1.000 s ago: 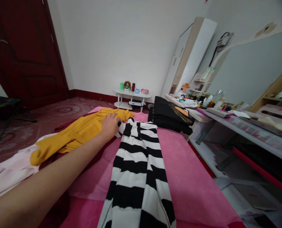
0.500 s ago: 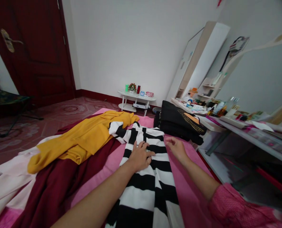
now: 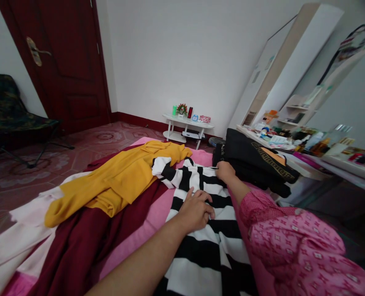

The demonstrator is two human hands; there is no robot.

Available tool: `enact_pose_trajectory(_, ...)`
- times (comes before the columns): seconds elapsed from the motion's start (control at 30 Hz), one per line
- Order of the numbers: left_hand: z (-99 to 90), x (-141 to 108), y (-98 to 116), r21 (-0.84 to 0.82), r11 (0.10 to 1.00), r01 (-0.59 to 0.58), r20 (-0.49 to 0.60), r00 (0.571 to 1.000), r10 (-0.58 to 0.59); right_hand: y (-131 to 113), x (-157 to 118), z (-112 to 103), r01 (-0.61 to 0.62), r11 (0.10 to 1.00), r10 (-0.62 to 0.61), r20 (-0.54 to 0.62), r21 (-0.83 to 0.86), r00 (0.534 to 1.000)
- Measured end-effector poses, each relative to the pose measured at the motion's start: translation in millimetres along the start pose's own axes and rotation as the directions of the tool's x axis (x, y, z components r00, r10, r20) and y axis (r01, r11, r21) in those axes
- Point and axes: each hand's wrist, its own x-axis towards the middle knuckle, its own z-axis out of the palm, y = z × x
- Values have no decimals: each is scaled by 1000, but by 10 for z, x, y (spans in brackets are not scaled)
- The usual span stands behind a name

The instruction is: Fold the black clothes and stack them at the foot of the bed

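A black-and-white striped garment lies lengthwise on the pink bedding, a sleeve folded out at its upper left. My left hand rests on the middle of the garment, palm down with fingers apart and slightly bent. At the garment's upper right corner, my right hand is closed on the edge of the cloth. Its fingertips are partly hidden. Left of the stripes, a mustard-yellow garment is draped over dark red cloth.
Folded black clothes are stacked just beyond my right hand. A cluttered dressing table stands along the right. Pale pink cloth lies at the left. Farther off are a small white table, a camouflage chair and a door.
My right hand has moved forward from beside the striped garment and closed on its upper right corner. My left hand stays on the cloth. The view has turned slightly left.
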Motion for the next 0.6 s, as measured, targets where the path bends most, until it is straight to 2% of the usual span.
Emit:
enact_pose_trajectory(0.13,15,3,-15,-19,1000,-4,-8,1000,4,-62,16,237,9,1000,-9,-13,7,1000)
enact_pose_trajectory(0.3,23,-1,-31,-21,1000,-3,-10,1000,3,-51,-118,570,200,975,-211,111,98,971)
enact_pose_trajectory(0.37,20,-4,-36,-21,1000,0,-6,1000,0,-21,-176,595,236,963,-255,158,130,954)
enact_pose_trajectory(0.47,9,-9,-41,-33,999,6,-14,1000,-7,53,-361,522,251,954,-280,188,164,941)
enact_pose_trajectory(0.6,-15,-19,-44,-49,999,13,-35,999,-15,190,-945,401,253,950,-286,188,184,940)
